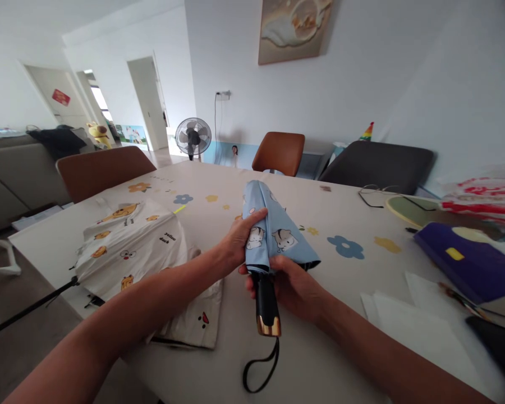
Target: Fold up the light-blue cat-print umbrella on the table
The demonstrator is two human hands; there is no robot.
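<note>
A folded light-blue umbrella [258,196] with cartoon animals points away from me over the table, its black handle [266,300] with a gold end nearest me and a black wrist loop hanging from it. My left hand [239,238] is closed on the left side of the canopy, thumb on top of the fabric. Around the lower canopy edge, close to the handle, my right hand [292,283] grips from the right. One flap of blue fabric spreads out to the right. To the left lies a cream umbrella [143,247] with yellow duck prints, loosely folded, its black shaft sticking out leftward.
The white table [219,179] carries glasses [370,196], a purple case [458,258], white sheets [425,331] and a red-and-white plastic bag [483,196] on the right. Chairs stand around it; a fan [193,136] is behind.
</note>
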